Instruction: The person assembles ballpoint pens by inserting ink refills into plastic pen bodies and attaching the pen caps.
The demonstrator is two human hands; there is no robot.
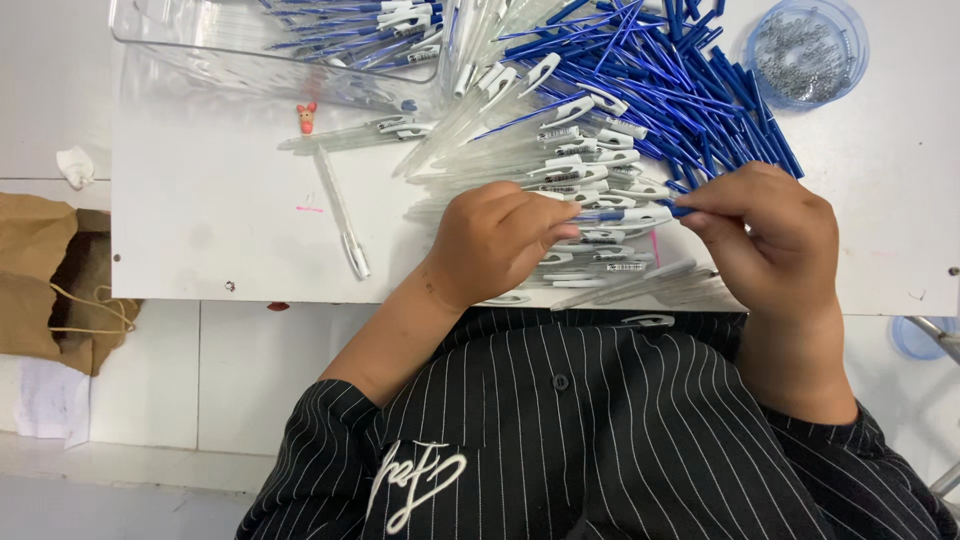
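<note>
From the head view, the left hand (495, 240) grips a clear plastic pen barrel with a white clip (628, 214), while the right hand (775, 225) pinches a thin blue ink refill (682, 211) at the barrel's end. Both meet just above a heap of clear pen barrels (560, 170) on the white surface (210, 200). A pile of blue refills (680, 80) lies behind, beside a round blue-rimmed dish of small metal springs (806, 52). A clear plastic tray (250, 50) sits at far left.
</note>
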